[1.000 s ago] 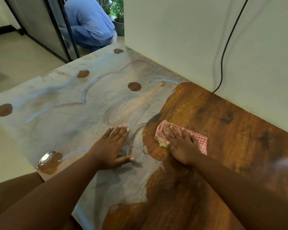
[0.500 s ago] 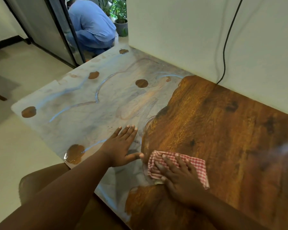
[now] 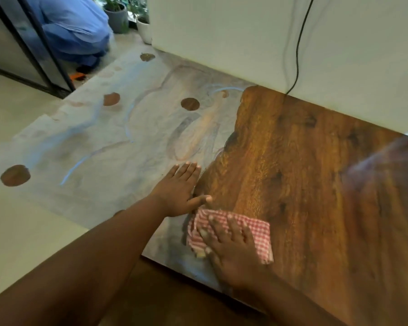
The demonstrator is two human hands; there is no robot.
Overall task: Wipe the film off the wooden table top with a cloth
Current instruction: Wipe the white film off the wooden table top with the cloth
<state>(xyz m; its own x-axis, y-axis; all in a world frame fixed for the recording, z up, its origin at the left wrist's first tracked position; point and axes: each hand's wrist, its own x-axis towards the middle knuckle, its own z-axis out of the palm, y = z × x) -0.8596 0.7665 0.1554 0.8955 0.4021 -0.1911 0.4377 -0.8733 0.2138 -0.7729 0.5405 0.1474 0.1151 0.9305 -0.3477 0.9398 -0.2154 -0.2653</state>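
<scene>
Right hand: the right hand (image 3: 233, 252) lies palm down near the front edge, fingers (image 3: 218, 228) spread flat, pressing on the red-and-white checked cloth (image 3: 257, 234).
Cloth: bunched under that hand, at the border of film and bare wood.
Left hand: the left hand (image 3: 177, 191) rests flat just beyond, fingers together, thumb out beside the cloth.
Worktop: the brown wooden worktop (image 3: 292, 161) shows clean on the right.
Film: the pale grey film (image 3: 92, 142) covers the left part, broken by round bare spots.
Far: a black cable (image 3: 299, 43) hangs on the white wall.
</scene>
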